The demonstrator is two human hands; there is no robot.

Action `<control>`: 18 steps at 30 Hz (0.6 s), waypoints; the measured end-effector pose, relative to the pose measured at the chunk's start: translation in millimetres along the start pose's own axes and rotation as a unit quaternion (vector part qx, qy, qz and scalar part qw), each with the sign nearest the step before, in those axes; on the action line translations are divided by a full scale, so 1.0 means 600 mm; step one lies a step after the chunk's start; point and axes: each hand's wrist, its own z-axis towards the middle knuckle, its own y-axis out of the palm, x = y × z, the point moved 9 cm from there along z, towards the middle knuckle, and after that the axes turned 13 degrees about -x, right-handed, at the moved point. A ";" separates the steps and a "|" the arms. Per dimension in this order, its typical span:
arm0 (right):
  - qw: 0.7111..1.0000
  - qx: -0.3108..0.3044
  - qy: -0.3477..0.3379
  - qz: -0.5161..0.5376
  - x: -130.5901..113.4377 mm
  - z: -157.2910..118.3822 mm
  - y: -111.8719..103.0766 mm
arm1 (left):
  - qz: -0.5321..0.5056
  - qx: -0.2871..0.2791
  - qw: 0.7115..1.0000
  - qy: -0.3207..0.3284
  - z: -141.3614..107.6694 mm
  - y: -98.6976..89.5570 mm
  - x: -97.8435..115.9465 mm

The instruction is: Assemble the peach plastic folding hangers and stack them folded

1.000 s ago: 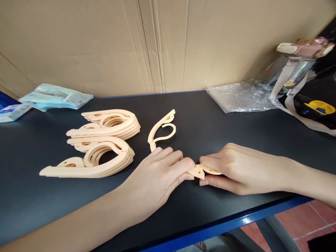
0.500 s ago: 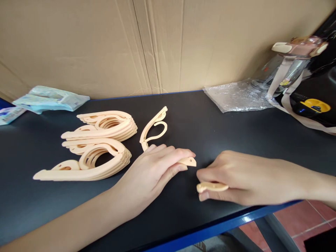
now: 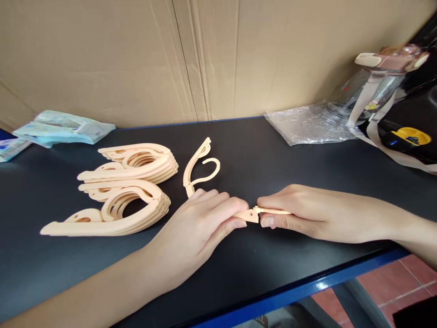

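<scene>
My left hand [image 3: 205, 223] is closed around the lower arm of a peach plastic folding hanger [image 3: 191, 171], whose hook and other arm show beyond my fingers. The arm's end, with a small hole, sticks out past my left thumb. My right hand [image 3: 303, 212] pinches a thin peach plastic piece [image 3: 273, 211], its tip meeting the hanger arm's end. To the left of my left hand, two stacks of folded peach hangers, a far one [image 3: 136, 171] and a near one [image 3: 112, 225], lie on the black table [image 3: 307, 168].
A clear plastic bag [image 3: 303, 125] lies at the back right beside a bottle [image 3: 378, 86] with a strap. An open case with yellow inside [image 3: 413, 135] is at the far right. Blue-white packs [image 3: 64, 130] lie back left. Cardboard [image 3: 119, 59] stands behind.
My right hand has moved up and turned, bringing its thin piece against the hanger arm's end. The hanger in my left hand has shifted slightly.
</scene>
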 end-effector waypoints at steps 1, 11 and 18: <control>1.000 -0.001 -0.001 -0.003 0.000 0.002 0.001 | 0.002 0.001 1.000 0.002 0.000 0.000 0.000; 0.996 0.016 0.004 -0.083 -0.009 0.003 0.013 | -0.025 -0.019 0.999 -0.010 -0.001 0.007 -0.002; 0.975 0.059 -0.005 -0.213 -0.017 0.001 0.017 | -0.021 -0.018 1.000 -0.001 -0.004 0.008 -0.001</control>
